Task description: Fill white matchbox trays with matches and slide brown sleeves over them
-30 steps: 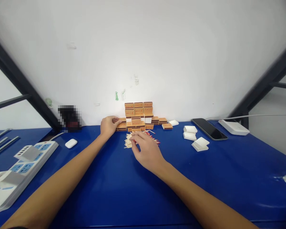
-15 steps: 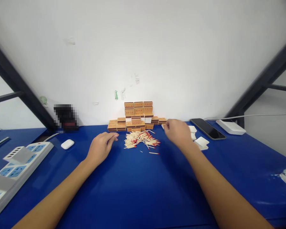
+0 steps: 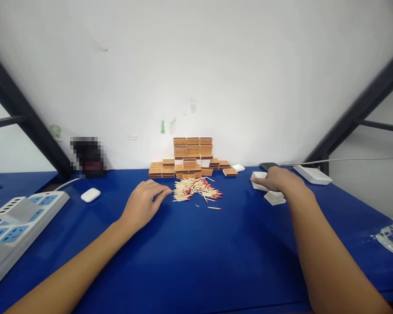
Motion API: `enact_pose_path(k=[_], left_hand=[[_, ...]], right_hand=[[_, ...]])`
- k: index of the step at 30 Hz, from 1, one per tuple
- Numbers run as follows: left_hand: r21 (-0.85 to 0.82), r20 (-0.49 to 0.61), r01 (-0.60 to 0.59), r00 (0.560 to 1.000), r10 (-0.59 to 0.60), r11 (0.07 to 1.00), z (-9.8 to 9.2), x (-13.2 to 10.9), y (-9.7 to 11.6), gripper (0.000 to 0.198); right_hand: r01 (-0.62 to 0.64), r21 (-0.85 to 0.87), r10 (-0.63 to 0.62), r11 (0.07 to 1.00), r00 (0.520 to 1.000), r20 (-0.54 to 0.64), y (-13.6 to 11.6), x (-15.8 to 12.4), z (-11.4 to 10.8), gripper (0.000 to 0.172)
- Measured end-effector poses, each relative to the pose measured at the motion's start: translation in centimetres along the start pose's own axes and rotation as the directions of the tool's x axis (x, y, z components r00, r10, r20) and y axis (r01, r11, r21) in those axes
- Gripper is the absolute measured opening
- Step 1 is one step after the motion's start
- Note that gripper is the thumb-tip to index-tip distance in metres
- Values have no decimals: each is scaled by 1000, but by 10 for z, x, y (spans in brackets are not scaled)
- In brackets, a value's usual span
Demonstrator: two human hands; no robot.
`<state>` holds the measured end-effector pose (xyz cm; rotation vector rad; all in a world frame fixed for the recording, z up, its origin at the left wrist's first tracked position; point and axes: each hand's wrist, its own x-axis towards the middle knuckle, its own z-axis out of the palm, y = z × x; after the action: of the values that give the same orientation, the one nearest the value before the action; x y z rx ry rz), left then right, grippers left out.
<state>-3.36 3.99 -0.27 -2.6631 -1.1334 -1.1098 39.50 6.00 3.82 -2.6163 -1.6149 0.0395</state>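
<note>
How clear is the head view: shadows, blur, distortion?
In the head view, a soft shadow lies on the table beside the right arm, matches look fairly sharp; also in the head view, a pixelated patch hides something at left, and the power strip seems stretched.

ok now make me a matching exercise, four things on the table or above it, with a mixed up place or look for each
1. match pile
2. right hand
3. power strip
4. left hand

A. white with blue sockets
B. fingertips near the matches' left edge
C. heaped in front of the stacked matchboxes
D. fingers at the white pieces

Pairs: 1-C, 2-D, 3-A, 4-B
</note>
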Motion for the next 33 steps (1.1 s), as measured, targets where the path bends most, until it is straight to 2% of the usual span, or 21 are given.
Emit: enact_pose_path(k=[2,4,8,11,13,14,15,18,20,22,24,27,30,33], left_hand=[[-5,-6,-7,1000,7,1000,1,0,1,17],[-10,-2,2,1000,-2,1000,1,0,3,14],[-31,14,15,1000,-14,999,1,-1,8,14],[-48,19,1,1000,0,999,0,-1,12,16],[-60,27,-5,1000,7,998,0,-2,15,16],[-67,39,-9,999,12,998,0,-2,17,16],[-74,60,-16,998,20,997,0,-2,20,18],[-94,170,-52,983,67,994,1,-4,28,43],[-112,212,-53,974,76,992,3,-5,33,58],[-115,247,-49,966,76,992,4,-6,34,60],[-125,288,-44,954,79,991,5,-6,33,49],[-152,329,-31,941,81,988,4,-6,30,33],[-155,356,13,934,43,988,3,-6,29,28],[-159,376,46,926,18,986,1,-7,28,27]], right_hand=[[-82,-83,92,993,988,126,-10,-3,2,55],[-83,-130,106,988,977,183,-20,-6,3,54],[-15,-138,38,990,986,162,-29,-14,1,47],[49,-139,-33,989,993,110,-36,-26,-4,56],[163,-114,-158,980,986,48,-49,-45,-7,62],[262,-80,-259,962,965,42,-58,-58,-8,61],[381,-22,-380,924,924,46,-69,-73,-9,57],[638,97,-640,764,768,-9,-105,-121,-4,46],[724,120,-730,679,683,9,-124,-146,2,37],[755,128,-763,643,646,21,-134,-160,8,39],[782,147,-793,606,608,33,-136,-161,13,39],[795,244,-822,555,569,15,-131,-146,16,34],[808,296,-830,509,552,-80,-132,-126,18,24],[849,277,-866,450,490,-95,-147,-111,18,29]])
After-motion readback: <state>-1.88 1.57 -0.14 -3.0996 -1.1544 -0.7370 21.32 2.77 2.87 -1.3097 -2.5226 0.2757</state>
